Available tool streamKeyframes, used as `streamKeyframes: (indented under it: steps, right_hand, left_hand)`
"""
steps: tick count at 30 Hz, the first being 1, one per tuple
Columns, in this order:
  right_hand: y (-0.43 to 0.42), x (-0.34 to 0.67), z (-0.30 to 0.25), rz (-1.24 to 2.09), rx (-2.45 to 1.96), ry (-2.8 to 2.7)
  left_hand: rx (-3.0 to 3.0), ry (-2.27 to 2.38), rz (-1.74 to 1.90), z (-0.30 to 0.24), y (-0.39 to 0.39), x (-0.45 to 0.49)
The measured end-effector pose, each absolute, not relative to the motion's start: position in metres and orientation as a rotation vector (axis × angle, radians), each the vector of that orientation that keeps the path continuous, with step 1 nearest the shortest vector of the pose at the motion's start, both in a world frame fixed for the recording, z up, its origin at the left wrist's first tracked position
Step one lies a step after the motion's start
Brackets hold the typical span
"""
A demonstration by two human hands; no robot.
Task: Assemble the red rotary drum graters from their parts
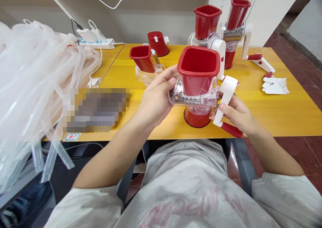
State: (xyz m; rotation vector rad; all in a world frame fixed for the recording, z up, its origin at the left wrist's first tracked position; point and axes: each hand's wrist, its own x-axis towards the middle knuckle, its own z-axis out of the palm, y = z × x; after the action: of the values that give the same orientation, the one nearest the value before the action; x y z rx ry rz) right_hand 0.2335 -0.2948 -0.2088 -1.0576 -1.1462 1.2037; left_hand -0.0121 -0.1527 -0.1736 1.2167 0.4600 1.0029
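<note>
A rotary grater (200, 87) with a red square hopper, a clear body and a metal drum stands upright on its red base near the table's front edge. My left hand (159, 95) grips the drum end from the left, fingers partly hidden behind the body. On the other side my right hand (236, 112) is closed round the white crank handle (225, 99), thumb on its arm; the red knob (231, 130) points down to the right. The crank sits against the grater's right side; whether it is fully seated I cannot tell.
Two assembled graters (206, 25) stand behind. A hopper part (143, 58) and a red base (158, 43) sit at the back left. Loose white parts (275, 86) and a crank (263, 64) lie right. Clear plastic tubing (37, 80) and a power strip (108, 43) occupy the left.
</note>
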Motion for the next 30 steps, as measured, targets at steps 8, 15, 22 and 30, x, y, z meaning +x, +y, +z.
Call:
streamKeyframes:
  steps: [8,15,22,30]
  right_hand:
    - [-0.294,0.232,-0.217,1.194,-0.996,-1.144]
    - [-0.294,0.237,-0.222,1.201,-0.891,-1.144]
    - [-0.292,0.236,-0.226,1.187,-0.917,-1.188]
    - [-0.295,0.239,-0.224,1.212,-0.902,-1.21]
  left_hand:
    - [1.245,0.431,1.02,-0.169,-0.158,-0.007]
    - [1.512,0.28,0.997,-0.187,-0.139,-0.015]
    - [1.804,0.041,1.052,-0.218,-0.114,-0.008]
    - [1.861,0.079,1.092,-0.227,-0.108,-0.01]
